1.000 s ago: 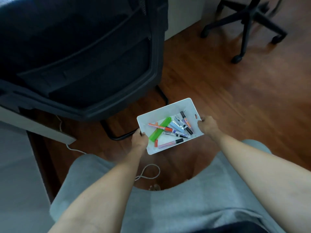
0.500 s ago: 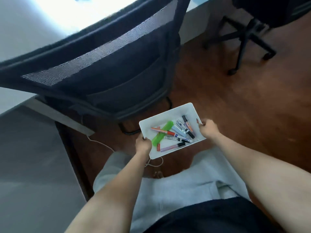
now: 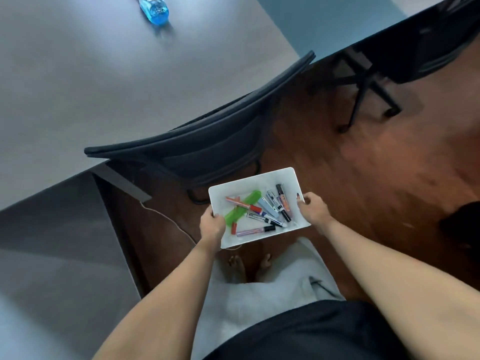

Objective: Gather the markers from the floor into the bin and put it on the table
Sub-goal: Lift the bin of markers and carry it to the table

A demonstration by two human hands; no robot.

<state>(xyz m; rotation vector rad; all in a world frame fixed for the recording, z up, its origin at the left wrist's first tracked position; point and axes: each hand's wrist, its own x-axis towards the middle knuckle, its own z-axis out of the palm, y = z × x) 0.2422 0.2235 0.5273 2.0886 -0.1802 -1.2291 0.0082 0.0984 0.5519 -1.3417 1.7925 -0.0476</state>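
I hold a white rectangular bin [image 3: 270, 178] in the air above the wooden floor, in front of my legs. My left hand [image 3: 212, 224] grips its left short edge and my right hand [image 3: 313, 210] grips its right short edge at the handle slot. Inside lie several markers [image 3: 262, 219] in orange, purple, blue and black, plus a green marker [image 3: 240, 207] lying diagonally. The grey table [image 3: 104, 81] spreads across the upper left, beyond a chair.
A black mesh office chair [image 3: 207, 144] stands between me and the table. A blue bottle [image 3: 154, 7] lies on the table's far part. A white cable [image 3: 166, 216] trails on the floor. Another chair base [image 3: 368, 94] stands at the upper right.
I have risen from a low position to standing, lifting the bin with both hands. The table top and blue bottle have come into sight; my feet now show below the bin.
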